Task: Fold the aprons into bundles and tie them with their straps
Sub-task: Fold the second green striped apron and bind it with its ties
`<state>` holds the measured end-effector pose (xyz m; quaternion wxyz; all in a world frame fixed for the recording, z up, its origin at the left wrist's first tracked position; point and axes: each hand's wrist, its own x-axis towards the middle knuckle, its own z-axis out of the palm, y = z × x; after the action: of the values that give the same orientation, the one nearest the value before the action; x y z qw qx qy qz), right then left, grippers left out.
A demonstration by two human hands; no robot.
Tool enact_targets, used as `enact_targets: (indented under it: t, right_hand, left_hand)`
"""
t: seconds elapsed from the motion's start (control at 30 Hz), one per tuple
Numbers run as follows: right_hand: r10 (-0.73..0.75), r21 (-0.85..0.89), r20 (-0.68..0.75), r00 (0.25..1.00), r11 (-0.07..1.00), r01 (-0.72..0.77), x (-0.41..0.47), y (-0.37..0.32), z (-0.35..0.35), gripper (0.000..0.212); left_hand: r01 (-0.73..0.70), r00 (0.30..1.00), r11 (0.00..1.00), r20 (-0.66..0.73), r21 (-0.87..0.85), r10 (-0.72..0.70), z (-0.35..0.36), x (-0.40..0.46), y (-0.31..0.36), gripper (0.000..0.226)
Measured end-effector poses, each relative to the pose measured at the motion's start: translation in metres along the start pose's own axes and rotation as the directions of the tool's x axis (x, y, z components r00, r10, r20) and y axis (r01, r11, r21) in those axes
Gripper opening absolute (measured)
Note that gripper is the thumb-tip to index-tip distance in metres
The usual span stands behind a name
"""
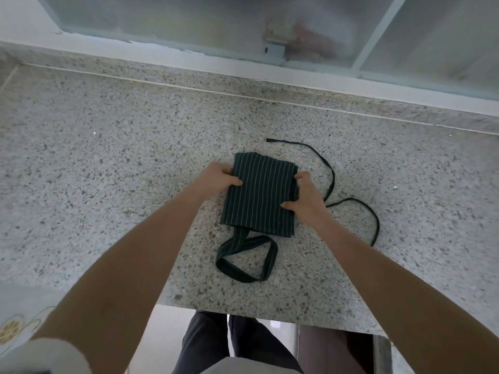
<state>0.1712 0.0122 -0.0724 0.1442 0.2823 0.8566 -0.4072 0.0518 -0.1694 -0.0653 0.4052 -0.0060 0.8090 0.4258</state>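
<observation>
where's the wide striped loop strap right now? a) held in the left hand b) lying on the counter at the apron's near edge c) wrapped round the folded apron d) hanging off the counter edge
b: the wide loop strap lies flat on the counter, coming out from the near edge of the folded apron.

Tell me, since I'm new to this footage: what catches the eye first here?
The dark green striped apron, folded into a flat rectangle mid-counter, with the left hand and right hand gripping its side edges. Its thin tie strap snakes loose to the right, and a wide striped loop trails toward the near edge of the speckled granite counter.
</observation>
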Motion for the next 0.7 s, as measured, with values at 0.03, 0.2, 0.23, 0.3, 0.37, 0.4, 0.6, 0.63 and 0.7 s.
enact_targets:
  t: [0.03, 0.2, 0.23, 0.3, 0.37, 0.4, 0.6, 0.63, 0.7]
  right_hand:
    - [-0.008, -0.016, -0.015, 1.000, 1.000, 0.008, 0.000, -0.001, 0.000, 0.062]
    - [0.022, 0.044, -0.013, 1.000, 0.999, -0.021, 0.003, -0.006, -0.003, 0.051]
    - [0.023, 0.007, -0.016, 1.000, 1.000, -0.023, 0.003, -0.006, -0.003, 0.052]
    - [-0.016, -0.194, -0.125, 0.992, 0.981, -0.009, 0.004, -0.008, -0.002, 0.051]
    - [-0.075, -0.302, -0.236, 0.969, 0.953, 0.000, 0.003, -0.012, -0.003, 0.040]
    - [-0.063, -0.258, -0.229, 0.971, 0.966, 0.002, 0.003, -0.017, -0.004, 0.032]
    - [0.330, 0.693, 0.159, 0.931, 0.635, -0.343, 0.004, -0.038, -0.008, 0.031]
    - [0.350, 0.761, 0.221, 0.910, 0.522, -0.385, 0.005, -0.037, -0.011, 0.038]
    - [0.374, 0.839, 0.332, 0.866, 0.303, -0.453, 0.006, -0.032, -0.018, 0.049]
  left_hand:
    - [0.031, 0.999, 0.999, 0.030, 0.012, -0.032, -0.004, 0.003, 0.005, 0.038]
    - [0.135, 0.991, 0.988, 0.028, -0.069, -0.133, -0.012, 0.012, 0.025, 0.059]
    - [0.161, 0.987, 0.981, 0.043, -0.113, -0.157, -0.012, 0.014, 0.027, 0.057]
    - [0.192, 0.980, 0.957, 0.097, -0.215, -0.175, -0.010, 0.014, 0.031, 0.055]
    - [0.214, 0.973, 0.897, 0.170, -0.387, -0.159, -0.008, 0.013, 0.029, 0.048]
    - [0.223, 0.969, 0.849, 0.206, -0.479, -0.138, -0.007, 0.012, 0.026, 0.048]
    - [0.189, 0.941, 0.805, 0.337, -0.562, 0.015, -0.006, 0.008, 0.002, 0.054]
    - [0.185, 0.934, 0.813, 0.356, -0.552, 0.030, -0.006, 0.006, 0.001, 0.052]
    - [0.172, 0.922, 0.831, 0.383, -0.528, 0.052, -0.006, 0.004, 0.000, 0.049]
